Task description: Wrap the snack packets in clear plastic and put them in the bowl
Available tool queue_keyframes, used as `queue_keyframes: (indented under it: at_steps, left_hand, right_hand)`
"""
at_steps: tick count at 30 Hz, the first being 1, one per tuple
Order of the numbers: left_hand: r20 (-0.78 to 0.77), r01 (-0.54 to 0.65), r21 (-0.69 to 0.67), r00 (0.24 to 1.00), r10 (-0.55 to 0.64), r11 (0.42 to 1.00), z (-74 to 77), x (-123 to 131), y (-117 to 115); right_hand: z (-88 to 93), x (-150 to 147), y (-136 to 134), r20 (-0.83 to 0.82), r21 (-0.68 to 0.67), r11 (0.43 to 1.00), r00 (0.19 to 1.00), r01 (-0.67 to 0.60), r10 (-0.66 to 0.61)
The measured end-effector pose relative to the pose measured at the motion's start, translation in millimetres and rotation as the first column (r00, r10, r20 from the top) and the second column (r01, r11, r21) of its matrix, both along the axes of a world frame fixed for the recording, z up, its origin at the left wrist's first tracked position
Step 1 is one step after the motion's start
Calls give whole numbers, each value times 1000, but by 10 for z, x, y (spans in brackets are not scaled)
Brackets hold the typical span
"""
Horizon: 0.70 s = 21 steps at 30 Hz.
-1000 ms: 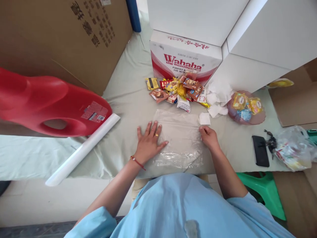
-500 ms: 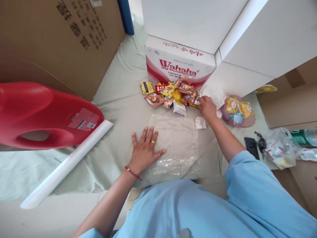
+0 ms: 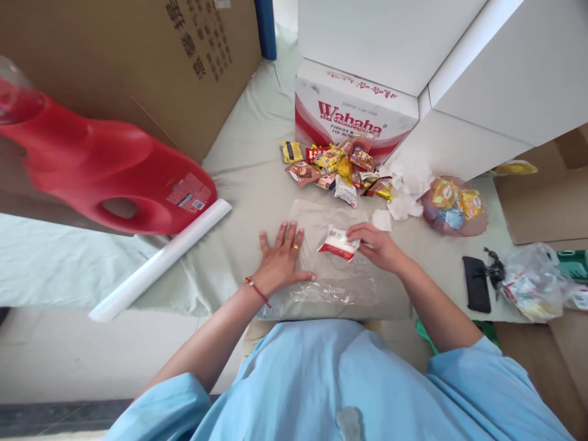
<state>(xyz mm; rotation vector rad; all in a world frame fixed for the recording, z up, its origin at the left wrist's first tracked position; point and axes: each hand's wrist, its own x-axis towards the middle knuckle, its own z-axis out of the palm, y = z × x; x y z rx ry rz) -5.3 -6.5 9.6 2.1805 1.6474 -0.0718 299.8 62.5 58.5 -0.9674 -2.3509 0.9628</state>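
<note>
My left hand [image 3: 281, 260] lies flat with its fingers spread on the cloth, by the left edge of a clear plastic bag [image 3: 331, 282]. Over that bag, my right hand [image 3: 377, 245] pinches a small white-and-red snack packet [image 3: 340, 244] by its right end. Behind the bag lies a heap of wrapped snacks [image 3: 328, 160] in yellow, brown, red and white. A white paper scrap [image 3: 381, 220] rests just beyond my right hand.
A Wahaha carton [image 3: 353, 110] stands behind the heap. To the left are a red jug [image 3: 151, 177] and a white roll [image 3: 160, 263]. Crumpled tissues [image 3: 408, 174], a pink dish [image 3: 481, 222] of packets, a black phone [image 3: 476, 285] and a filled plastic bag [image 3: 528, 285] lie right.
My right hand has come from the snack heap toward me, bringing the white-and-red packet over the clear bag. My left hand stays flat; the view has shifted a little.
</note>
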Motion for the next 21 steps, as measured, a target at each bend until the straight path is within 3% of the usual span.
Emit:
queue_keyframes:
  at_steps: [2, 4, 8, 13, 18, 21]
  left_hand:
    - [-7, -11, -15, 1000, 11, 1000, 6, 8, 2]
    - [-18, -23, -22, 1000, 23, 999, 14, 24, 2]
    - [-35, -31, -20, 999, 30, 999, 21, 49, 4]
    - [-50, -17, -15, 999, 17, 1000, 7, 39, 12]
    - [-36, -15, 2, 999, 15, 1000, -33, 37, 17]
    - [-26, -13, 18, 1000, 13, 1000, -46, 9, -2]
  right_hand:
    - [-145, -147, -25, 94, 3, 993, 989, -118, 117]
    - [-204, -193, -13, 158, 59, 987, 978, -149, 138]
    - [-148, -256, -75, 173, 160, 985, 984, -60, 32]
    - [-251, -504, -324, 361, 127, 991, 928, 49, -92]
    - [-326, -550, -387, 231, 213, 977, 970, 30, -80]
    - [-373, -554, -363, 277, 216, 976, 960, -21, -41]
